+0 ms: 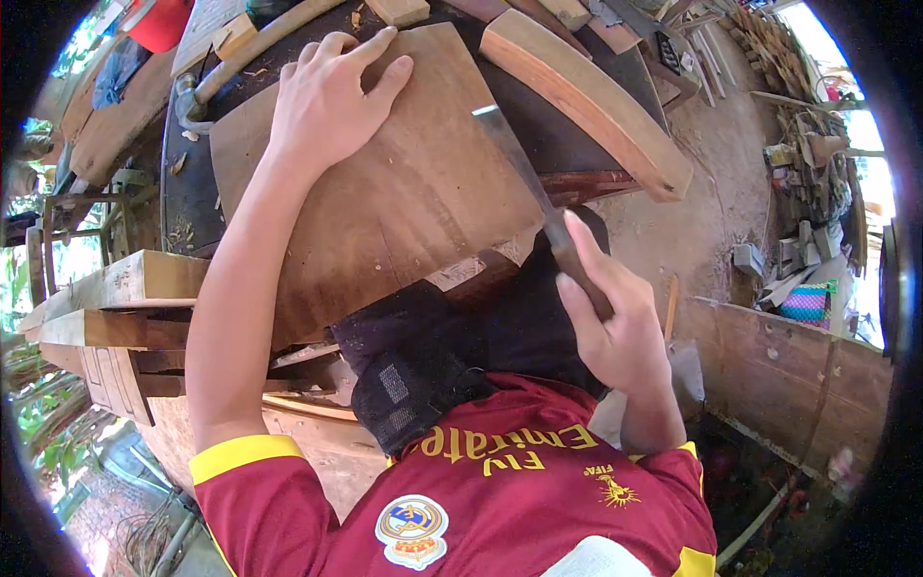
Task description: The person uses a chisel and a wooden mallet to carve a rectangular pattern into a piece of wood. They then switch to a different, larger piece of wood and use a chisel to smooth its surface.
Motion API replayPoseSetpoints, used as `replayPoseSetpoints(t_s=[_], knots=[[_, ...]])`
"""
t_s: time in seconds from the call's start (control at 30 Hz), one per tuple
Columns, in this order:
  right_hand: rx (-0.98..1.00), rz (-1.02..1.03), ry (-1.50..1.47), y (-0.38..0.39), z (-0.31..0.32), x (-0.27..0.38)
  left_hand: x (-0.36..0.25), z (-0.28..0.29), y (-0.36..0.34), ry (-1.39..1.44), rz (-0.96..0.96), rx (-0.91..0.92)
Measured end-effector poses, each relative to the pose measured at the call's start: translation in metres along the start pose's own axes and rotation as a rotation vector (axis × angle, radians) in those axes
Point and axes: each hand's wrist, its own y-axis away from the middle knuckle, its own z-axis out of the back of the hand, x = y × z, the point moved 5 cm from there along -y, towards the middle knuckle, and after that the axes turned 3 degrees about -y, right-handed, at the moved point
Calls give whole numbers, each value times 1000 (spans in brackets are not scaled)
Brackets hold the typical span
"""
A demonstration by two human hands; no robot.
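Observation:
A thin brown wooden board (pixel 404 183) lies tilted across the dark workbench in front of me, its near edge over my lap. Flat on its far left part rests my left hand (pixel 332 101), thumb and fingers apart, holding nothing. My right hand (pixel 615 308) is closed round the dark handle of a chisel (pixel 524 165). The long, narrow blade points away from me and to the left, along the board's right edge, with a bright glint at its tip. Whether the blade touches the board I cannot tell.
A thick curved timber piece (pixel 591 101) lies to the right of the board. A metal clamp or pipe fitting (pixel 192 101) sits at the bench's left. Stacked wooden planks (pixel 125 288) jut in beside my left arm. A red bucket (pixel 159 24) stands far left.

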Motion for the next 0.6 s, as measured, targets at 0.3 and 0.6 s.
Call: replayPoseSetpoints(t_s=[0.3, 0.6], knots=[[30, -93, 106, 14, 3, 18, 0, 0, 4, -9, 18, 6], [10, -84, 119, -51, -9, 27, 1, 2, 4, -31, 13, 24]])
